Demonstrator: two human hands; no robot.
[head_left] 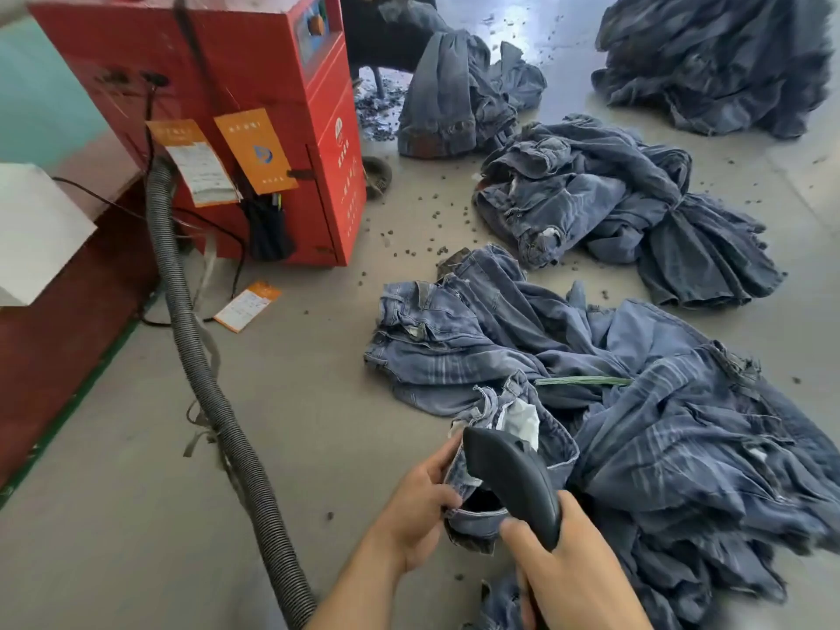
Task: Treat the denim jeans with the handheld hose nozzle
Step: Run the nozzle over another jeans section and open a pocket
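Gripping one nozzle, right hand fingers clamped; left hand pinches jeans among five heaps.

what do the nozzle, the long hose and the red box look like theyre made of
Nozzle: looks like matte dark grey moulded plastic, smooth and curved with a dull sheen. Hose: ribbed grey flexible tubing, probably plastic or rubber. Red box: seemingly painted sheet metal, with flat panels, crisp edges and a glossy finish.

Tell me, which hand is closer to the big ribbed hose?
Left. The left hand holds the jeans nearer the ribbed hose; the right hand, gripping the nozzle, sits farther away.
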